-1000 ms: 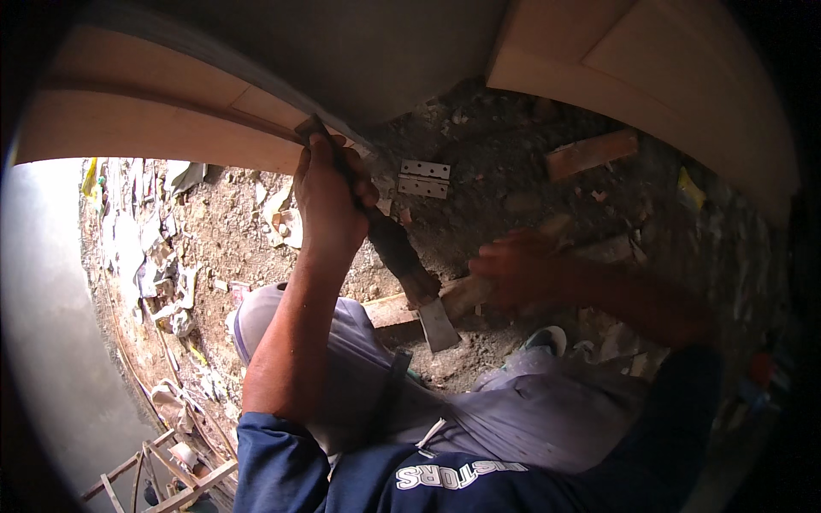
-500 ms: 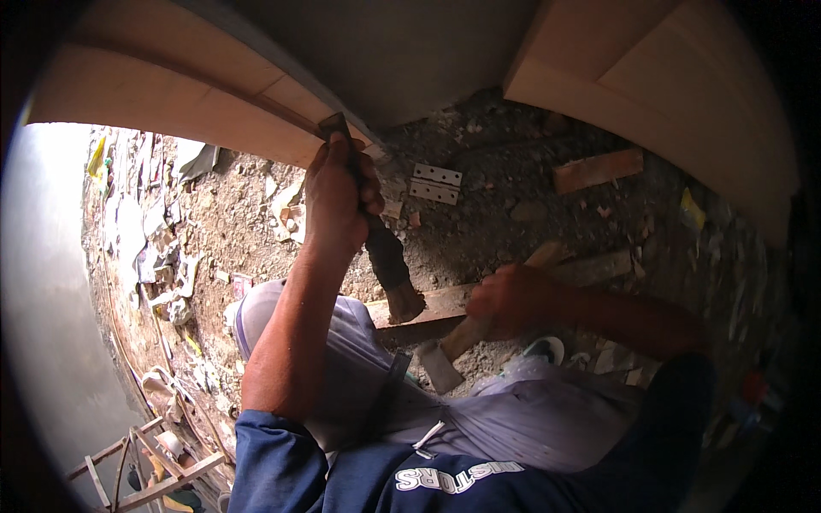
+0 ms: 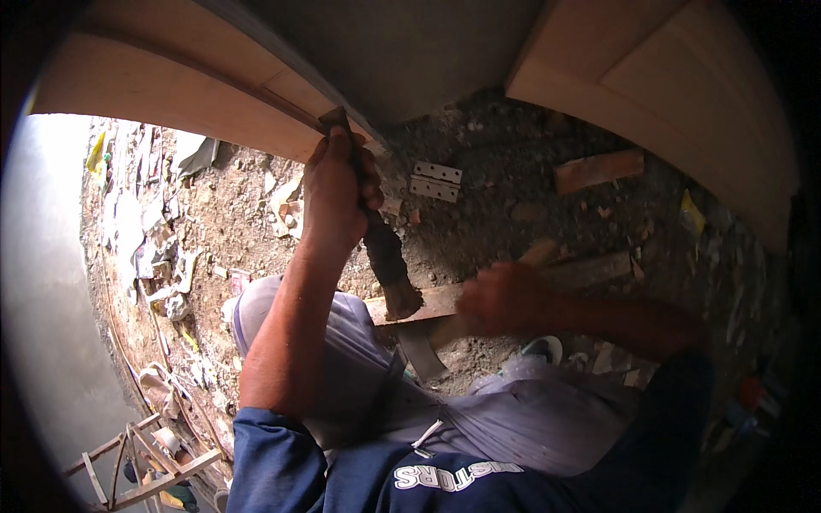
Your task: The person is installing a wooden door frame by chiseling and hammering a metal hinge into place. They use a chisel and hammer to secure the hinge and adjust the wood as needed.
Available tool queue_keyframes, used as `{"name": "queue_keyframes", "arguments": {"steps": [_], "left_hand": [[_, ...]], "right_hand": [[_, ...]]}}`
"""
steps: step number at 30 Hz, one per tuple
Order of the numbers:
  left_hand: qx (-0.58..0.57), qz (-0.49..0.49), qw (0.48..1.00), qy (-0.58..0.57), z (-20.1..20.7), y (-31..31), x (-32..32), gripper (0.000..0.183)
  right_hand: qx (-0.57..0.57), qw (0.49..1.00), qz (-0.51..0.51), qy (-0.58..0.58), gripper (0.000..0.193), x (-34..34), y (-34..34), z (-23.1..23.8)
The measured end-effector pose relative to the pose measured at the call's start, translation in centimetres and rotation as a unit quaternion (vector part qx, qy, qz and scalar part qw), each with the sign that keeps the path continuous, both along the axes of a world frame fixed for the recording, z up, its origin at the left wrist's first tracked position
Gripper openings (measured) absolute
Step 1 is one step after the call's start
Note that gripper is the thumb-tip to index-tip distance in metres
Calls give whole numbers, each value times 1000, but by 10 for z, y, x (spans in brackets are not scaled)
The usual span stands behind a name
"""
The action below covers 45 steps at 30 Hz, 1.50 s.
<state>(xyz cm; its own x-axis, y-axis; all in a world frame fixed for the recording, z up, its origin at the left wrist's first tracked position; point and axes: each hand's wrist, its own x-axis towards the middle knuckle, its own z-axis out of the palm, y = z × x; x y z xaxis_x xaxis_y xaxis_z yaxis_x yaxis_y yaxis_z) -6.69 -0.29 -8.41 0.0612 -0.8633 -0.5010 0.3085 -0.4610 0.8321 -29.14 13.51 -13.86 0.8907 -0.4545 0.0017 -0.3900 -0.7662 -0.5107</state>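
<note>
My left hand (image 3: 338, 192) is wrapped around a chisel (image 3: 389, 265) with a dark, bound handle and a worn wooden butt. The chisel's flat blade rests against the edge of a pale wooden panel (image 3: 222, 103). In my right hand (image 3: 500, 299) is the wooden handle of a hatchet (image 3: 422, 352), its end sticking out past the fist. Motion smears this hand and tool. The hatchet's grey metal head is just below the chisel's butt; whether they touch I cannot tell.
A metal hinge plate (image 3: 435, 182) with holes lies on the rubble-strewn ground. Beyond it are a short wood offcut (image 3: 599, 171) and another wooden panel (image 3: 684, 103) at upper right. A wooden strip (image 3: 590, 271) lies near my right forearm. A wooden frame (image 3: 162, 483) stands at lower left.
My right hand has swung slightly left, bringing the hatchet's head up and left, closer to the chisel's butt. My left hand and the chisel have hardly moved.
</note>
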Motion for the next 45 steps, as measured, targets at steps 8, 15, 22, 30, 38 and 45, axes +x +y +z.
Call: {"name": "queue_keyframes", "arguments": {"steps": [8,15,22,30,38,45], "left_hand": [[4,3,1000,-5,1,1,3,27],[26,-38,998,-32,5,-1,13,28],[-7,-21,1000,1,-4,1,8,27],[10,-12,1000,-12,0,1,6,26],[6,-23,1000,-10,1,0,9,25],[-3,-2,1000,15,-2,3,4,26]], "right_hand": [[139,985,-89,53,36,3,0,1],[198,966,-166,13,42,-5,-8,0],[207,967,-129,69,44,-14,-20,3],[83,994,-70,9,43,-17,-11,-24],[123,989,-65,59,46,-18,-19,-15],[120,989,-57,73,47,-16,-23,-12]]}}
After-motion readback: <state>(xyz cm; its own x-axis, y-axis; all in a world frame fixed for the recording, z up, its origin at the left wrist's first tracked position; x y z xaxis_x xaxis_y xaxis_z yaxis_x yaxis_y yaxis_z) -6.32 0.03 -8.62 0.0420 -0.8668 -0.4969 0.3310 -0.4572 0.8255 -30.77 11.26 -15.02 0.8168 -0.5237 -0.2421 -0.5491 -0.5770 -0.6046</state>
